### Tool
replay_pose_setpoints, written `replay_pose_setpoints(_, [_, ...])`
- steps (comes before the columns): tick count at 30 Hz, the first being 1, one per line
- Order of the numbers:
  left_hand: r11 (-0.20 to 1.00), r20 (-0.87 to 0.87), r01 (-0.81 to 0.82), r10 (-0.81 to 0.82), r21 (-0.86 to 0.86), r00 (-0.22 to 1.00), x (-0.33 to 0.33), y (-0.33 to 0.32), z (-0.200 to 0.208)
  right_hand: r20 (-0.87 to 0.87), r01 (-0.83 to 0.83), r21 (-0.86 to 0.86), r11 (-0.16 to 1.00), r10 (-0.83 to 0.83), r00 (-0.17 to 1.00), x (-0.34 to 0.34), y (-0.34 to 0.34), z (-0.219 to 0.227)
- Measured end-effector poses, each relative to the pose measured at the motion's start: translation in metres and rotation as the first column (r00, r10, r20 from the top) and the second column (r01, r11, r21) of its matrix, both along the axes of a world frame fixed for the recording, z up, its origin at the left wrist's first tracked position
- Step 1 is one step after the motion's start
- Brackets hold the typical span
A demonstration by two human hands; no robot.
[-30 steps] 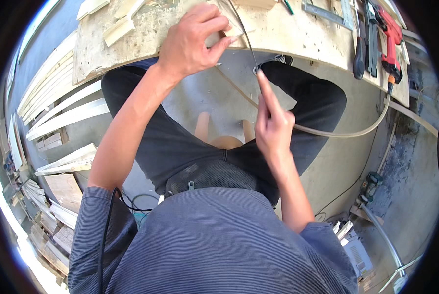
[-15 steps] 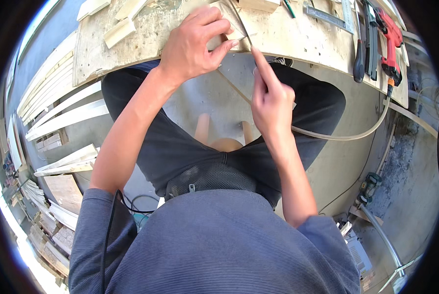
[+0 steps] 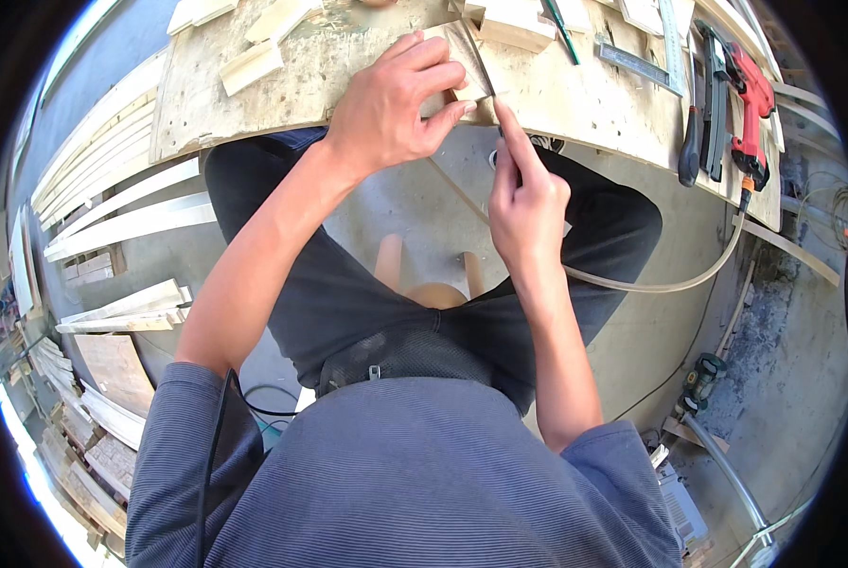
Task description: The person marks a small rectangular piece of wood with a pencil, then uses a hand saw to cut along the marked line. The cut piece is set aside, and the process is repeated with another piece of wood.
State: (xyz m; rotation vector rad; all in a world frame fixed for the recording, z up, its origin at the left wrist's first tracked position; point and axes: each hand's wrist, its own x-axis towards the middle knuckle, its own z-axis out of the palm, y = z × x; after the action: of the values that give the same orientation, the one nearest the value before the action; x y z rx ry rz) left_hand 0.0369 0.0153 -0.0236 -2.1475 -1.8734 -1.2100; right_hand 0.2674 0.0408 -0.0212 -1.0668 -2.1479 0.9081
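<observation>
My right hand (image 3: 528, 204) grips a long, thin, dark file-like tool (image 3: 478, 62), its index finger stretched along it. The tool lies slanted over a small pale wood piece (image 3: 450, 40) at the near edge of the workbench (image 3: 291, 90). My left hand (image 3: 391, 109) is on the left side of this piece, thumb and fingers curled round its near end. The left fingertips partly cover the wood. Whether the tool is a file or a blade is too small to tell.
Wood blocks (image 3: 517, 30) and a green pencil (image 3: 563, 33) lie beyond my hands. To the right are a metal square (image 3: 640, 68), a screwdriver (image 3: 689, 147) and a red nail gun (image 3: 751, 90) with its air hose (image 3: 665, 287). Wood offcuts (image 3: 252, 68) lie left.
The view has shifted slightly, so the bench sits lower in it. Both hands keep their hold, and the tool has slid a little toward me across the wood piece.
</observation>
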Motion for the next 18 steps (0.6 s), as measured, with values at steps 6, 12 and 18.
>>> replay_pose_setpoints(6, [1.0, 0.02, 0.006, -0.005, -0.021, 1.0, 0.0, -0.005, 0.003, 0.055, 0.014, -0.078, 0.997, -0.01, 0.998, 0.047, -0.04, 0.002])
replay_pose_setpoints(12, [0.999, 0.045, 0.027, -0.025, -0.046, 0.999, 0.001, -0.006, 0.003, 0.013, -0.007, -0.034, 0.999, 0.008, 1.0, 0.011, -0.006, 0.001])
replay_pose_setpoints(18, [0.998, 0.037, 0.02, -0.017, -0.067, 0.999, 0.0, -0.006, 0.004, 0.095, 0.014, -0.122, 0.992, -0.002, 0.995, 0.029, -0.026, 0.001])
